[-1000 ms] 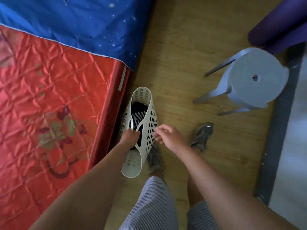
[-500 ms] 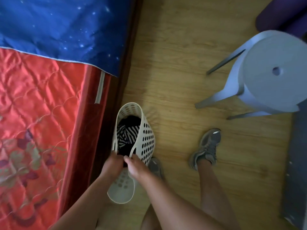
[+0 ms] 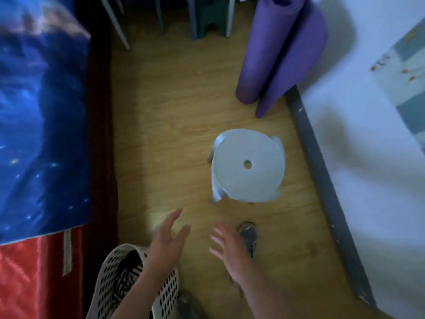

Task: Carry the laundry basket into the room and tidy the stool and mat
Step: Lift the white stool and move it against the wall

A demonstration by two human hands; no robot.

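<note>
The white perforated laundry basket (image 3: 115, 268) stands on the wood floor at the bottom left, beside the bed, with striped dark clothing inside. My left hand (image 3: 166, 242) hovers just past its rim, fingers spread and holding nothing. My right hand (image 3: 230, 249) is also open, stretched forward over the floor. Ahead of both hands stands a round pale grey plastic stool (image 3: 247, 168) with a hole in its seat, seen from above. A purple mat (image 3: 276, 49), partly rolled, leans upright beyond the stool near the wall.
A bed with a blue starry cover (image 3: 41, 116) and a red quilt (image 3: 30, 279) fills the left side. A dark baseboard (image 3: 322, 171) and white wall (image 3: 368, 157) run along the right. Chair legs (image 3: 119, 26) stand at the far end. My shoe (image 3: 248, 236) is by the stool.
Both hands have let go of the basket and now reach forward, open. The view has swung up and forward, so the stool sits in the middle and the mat shows.
</note>
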